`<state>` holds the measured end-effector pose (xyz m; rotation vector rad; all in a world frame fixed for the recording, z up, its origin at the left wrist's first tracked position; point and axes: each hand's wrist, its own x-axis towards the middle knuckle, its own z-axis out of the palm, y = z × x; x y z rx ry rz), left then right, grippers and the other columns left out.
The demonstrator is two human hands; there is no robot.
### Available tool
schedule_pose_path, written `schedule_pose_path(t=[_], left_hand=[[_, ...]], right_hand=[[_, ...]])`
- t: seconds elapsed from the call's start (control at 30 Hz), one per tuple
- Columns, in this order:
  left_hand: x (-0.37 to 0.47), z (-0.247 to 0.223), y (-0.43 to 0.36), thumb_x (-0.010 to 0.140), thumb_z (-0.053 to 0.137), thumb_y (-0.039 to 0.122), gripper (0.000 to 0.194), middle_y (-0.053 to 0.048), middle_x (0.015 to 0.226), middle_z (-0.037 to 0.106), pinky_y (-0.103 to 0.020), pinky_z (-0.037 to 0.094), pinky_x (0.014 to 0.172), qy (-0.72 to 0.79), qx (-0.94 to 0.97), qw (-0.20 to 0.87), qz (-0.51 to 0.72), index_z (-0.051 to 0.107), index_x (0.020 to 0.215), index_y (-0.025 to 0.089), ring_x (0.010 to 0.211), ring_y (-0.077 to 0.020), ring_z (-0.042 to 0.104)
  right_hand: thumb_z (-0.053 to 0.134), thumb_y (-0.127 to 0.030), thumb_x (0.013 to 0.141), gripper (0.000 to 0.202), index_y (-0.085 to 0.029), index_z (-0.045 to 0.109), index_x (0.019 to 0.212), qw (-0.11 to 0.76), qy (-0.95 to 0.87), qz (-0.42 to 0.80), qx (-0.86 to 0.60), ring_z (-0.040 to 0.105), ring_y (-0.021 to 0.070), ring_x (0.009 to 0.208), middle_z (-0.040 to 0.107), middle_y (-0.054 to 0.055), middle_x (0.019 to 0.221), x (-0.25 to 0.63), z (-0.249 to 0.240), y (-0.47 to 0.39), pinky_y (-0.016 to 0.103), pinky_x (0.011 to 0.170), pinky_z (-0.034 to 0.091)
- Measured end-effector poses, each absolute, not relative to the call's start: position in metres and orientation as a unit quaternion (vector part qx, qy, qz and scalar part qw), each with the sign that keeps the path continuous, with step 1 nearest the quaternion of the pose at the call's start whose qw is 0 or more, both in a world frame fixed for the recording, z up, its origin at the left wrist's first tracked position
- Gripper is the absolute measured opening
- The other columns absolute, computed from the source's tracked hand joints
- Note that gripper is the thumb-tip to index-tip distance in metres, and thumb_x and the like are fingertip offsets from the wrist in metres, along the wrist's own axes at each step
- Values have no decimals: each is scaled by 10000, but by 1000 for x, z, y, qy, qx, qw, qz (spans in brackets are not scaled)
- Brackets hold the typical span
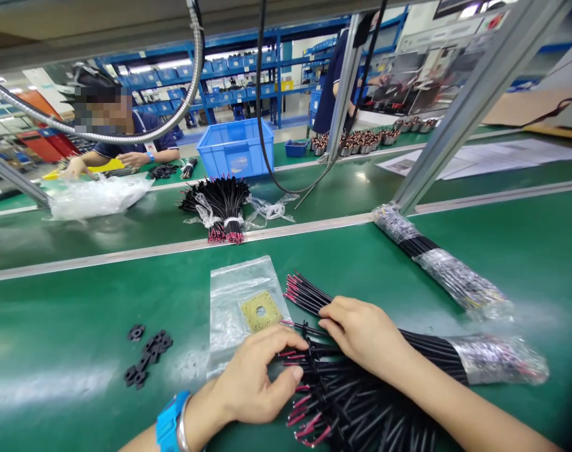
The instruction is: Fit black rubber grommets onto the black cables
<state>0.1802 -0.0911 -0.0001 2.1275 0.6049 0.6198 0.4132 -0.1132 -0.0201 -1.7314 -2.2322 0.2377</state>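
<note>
My left hand (255, 373), with a blue band and a metal bangle at the wrist, has thumb and index finger apart beside the red-tipped wire ends. My right hand (361, 333) is closed on a bundle of black wires (309, 294) whose red tips point up and left. Below both hands spreads a pile of black wires (375, 408) with small black pieces near their ends. The bundle's far end is wrapped in clear plastic (497, 359). Behind my left hand lies a clear zip bag (226, 301) with a yellowish square piece (261, 311) that has a round hole.
Small black parts (149, 355) lie at the left. A wrapped wire bundle (441, 267) rests at the right. Beyond the metal rail are tied black wires (224, 207), a blue crate (236, 149) and plastic film (100, 196). A person (137, 135) works across the bench; another stands behind a post.
</note>
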Motion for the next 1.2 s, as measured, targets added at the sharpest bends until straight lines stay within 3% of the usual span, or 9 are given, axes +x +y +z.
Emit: schedule_pose_path(t=[0.2,0.4,0.6,0.77,0.9,1.0,1.13,1.2], left_hand=[[181,0,-92,784,566,160,280,-78,968,676,-316,490,846,239,852,398,242,599,1062,168,902,-196,624],[181,1,-92,815,566,198,245,-79,986,686,-299,483,859,256,860,378,228,624,1050,163,919,-190,629],[170,21,-87,874,521,242,189,-53,974,686,-287,481,843,268,882,343,181,632,1018,191,903,-175,626],[124,43,-71,893,504,313,220,-37,1058,676,-305,474,867,361,879,271,151,634,1051,233,963,-192,621],[57,47,-60,882,499,397,276,-56,1023,690,-279,503,716,542,800,192,168,639,1033,214,891,-209,644],[8,41,-64,874,492,415,315,-57,948,706,-293,500,699,634,739,166,156,630,1059,199,820,-208,649],[-18,26,-75,885,459,374,286,-53,945,696,-311,494,682,671,718,150,110,655,1012,209,717,-188,625],[-13,16,-78,873,483,346,266,-53,967,672,-319,491,723,652,739,142,99,668,1017,220,761,-190,619]], right_hand=[[565,-205,877,99,-193,654,919,46,-752,-32,-656,633,195,760,641,50,856,398,-21,-118,267,596,461],[570,-70,797,118,-176,589,746,1,-772,-103,-628,608,227,762,632,64,762,387,-19,-111,280,583,448],[473,-50,777,138,-159,556,794,84,-748,-130,-645,601,220,659,604,57,685,390,-25,-110,298,576,448],[396,-175,909,177,-161,539,1011,184,-786,-51,-588,654,185,720,677,57,862,399,-34,-109,278,629,468],[350,-251,955,227,-189,567,937,179,-811,-68,-553,643,184,591,681,30,754,402,-46,-108,291,545,437],[306,-261,967,290,-188,575,889,207,-811,-139,-530,630,200,594,628,27,655,401,-48,-108,301,523,416],[290,-230,953,308,-197,566,819,217,-809,-202,-508,584,196,515,529,-2,543,396,-40,-110,306,474,384],[289,-200,935,291,-196,552,811,216,-808,-200,-511,586,191,508,546,4,563,395,-38,-111,308,466,384]])
